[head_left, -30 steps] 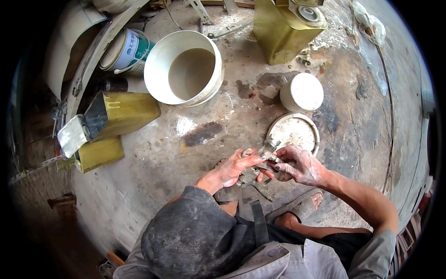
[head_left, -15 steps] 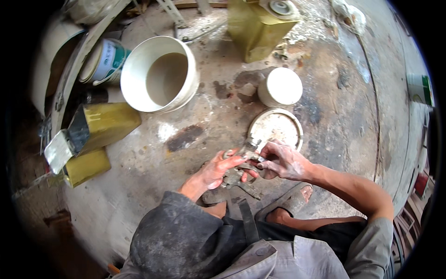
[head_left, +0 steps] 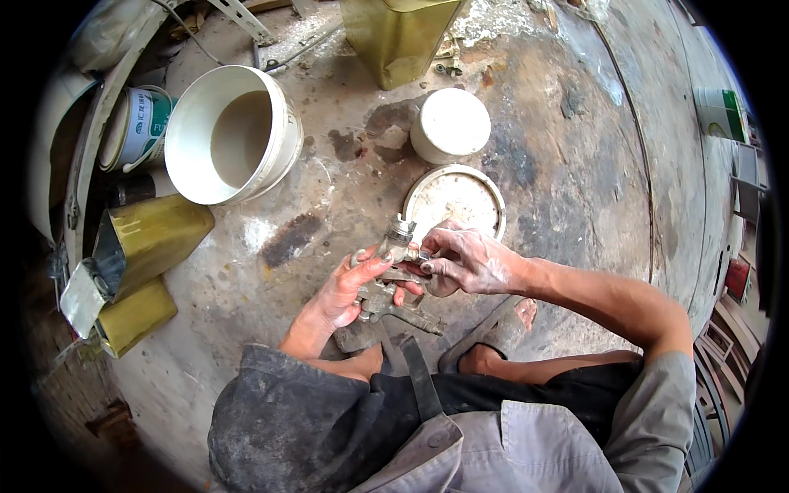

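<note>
A metal spray gun [head_left: 380,301], grey and crusted with dried paint, is held in front of my body. My left hand [head_left: 335,297] wraps round its body, with fingertips showing beneath it. At its top stands a round threaded fitting [head_left: 400,230]. My right hand [head_left: 472,261], dusted white, pinches at the gun's right end with thumb and fingers. A small silver part [head_left: 424,258] shows at those fingertips; the rest of it is hidden. Just beyond my right hand, a round pale lid [head_left: 456,197] stained with dried paint lies on the floor.
A white tub [head_left: 452,123] stands behind the lid. To the left is a big white bucket [head_left: 185,135] of murky liquid. Cut-open gold tins [head_left: 164,238] lie nearer on that side, below a paint pail [head_left: 136,123]. Another gold tin [head_left: 394,37] stands at the back.
The whole view has shifted, so the floor objects sit further left. The gun's threaded fitting now points more upright. Both hands keep their grip on the gun.
</note>
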Demonstrator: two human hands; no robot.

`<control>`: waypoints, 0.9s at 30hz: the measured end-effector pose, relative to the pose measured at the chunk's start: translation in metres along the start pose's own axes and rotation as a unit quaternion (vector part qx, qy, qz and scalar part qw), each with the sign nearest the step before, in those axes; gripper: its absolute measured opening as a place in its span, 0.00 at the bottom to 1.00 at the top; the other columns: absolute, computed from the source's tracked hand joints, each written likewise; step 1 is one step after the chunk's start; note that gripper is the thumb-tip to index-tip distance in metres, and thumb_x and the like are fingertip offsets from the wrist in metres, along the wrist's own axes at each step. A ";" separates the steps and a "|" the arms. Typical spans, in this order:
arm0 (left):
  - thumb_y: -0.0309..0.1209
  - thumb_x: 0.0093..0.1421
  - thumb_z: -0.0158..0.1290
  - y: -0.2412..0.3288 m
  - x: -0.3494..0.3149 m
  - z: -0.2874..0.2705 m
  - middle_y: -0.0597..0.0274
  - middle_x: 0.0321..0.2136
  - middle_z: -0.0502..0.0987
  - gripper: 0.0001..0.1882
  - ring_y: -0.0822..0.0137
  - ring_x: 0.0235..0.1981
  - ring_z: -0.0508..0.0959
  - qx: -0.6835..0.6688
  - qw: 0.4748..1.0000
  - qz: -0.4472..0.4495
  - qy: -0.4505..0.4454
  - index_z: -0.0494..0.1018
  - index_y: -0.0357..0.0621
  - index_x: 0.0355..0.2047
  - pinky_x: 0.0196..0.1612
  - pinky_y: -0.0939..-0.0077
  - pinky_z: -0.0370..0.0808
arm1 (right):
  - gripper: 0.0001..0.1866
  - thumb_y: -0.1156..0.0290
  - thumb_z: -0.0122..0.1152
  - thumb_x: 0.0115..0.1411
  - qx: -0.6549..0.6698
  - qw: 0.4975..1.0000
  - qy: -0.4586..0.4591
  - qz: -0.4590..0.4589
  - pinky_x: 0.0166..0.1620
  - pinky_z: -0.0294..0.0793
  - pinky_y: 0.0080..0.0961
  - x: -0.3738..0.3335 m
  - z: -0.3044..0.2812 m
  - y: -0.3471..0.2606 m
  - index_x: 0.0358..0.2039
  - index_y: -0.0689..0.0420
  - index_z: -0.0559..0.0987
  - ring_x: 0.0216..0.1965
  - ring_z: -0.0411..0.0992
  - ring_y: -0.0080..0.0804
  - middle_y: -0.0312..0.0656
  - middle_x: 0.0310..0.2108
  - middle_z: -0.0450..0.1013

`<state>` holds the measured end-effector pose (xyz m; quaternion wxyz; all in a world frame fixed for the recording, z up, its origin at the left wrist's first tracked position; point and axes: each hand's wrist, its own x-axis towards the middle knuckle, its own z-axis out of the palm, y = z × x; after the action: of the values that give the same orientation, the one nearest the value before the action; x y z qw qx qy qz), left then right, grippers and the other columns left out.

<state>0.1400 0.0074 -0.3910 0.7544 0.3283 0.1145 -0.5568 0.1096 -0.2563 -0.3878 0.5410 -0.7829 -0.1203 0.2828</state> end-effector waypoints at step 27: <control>0.40 0.72 0.50 -0.003 0.003 0.002 0.47 0.38 0.83 0.24 0.66 0.33 0.82 0.041 0.999 -0.006 0.031 0.71 0.33 0.58 0.39 0.74 0.78 | 0.18 0.59 0.63 0.68 -0.037 0.998 -0.056 -0.002 0.51 0.72 0.43 0.006 -0.015 -0.006 0.47 0.62 0.77 0.46 0.73 0.50 0.53 0.39 0.74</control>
<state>0.1374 0.0034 -0.3922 0.7331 0.3752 0.1171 -0.5550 0.1242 -0.2628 -0.3802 0.5044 -0.7851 -0.1621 0.3209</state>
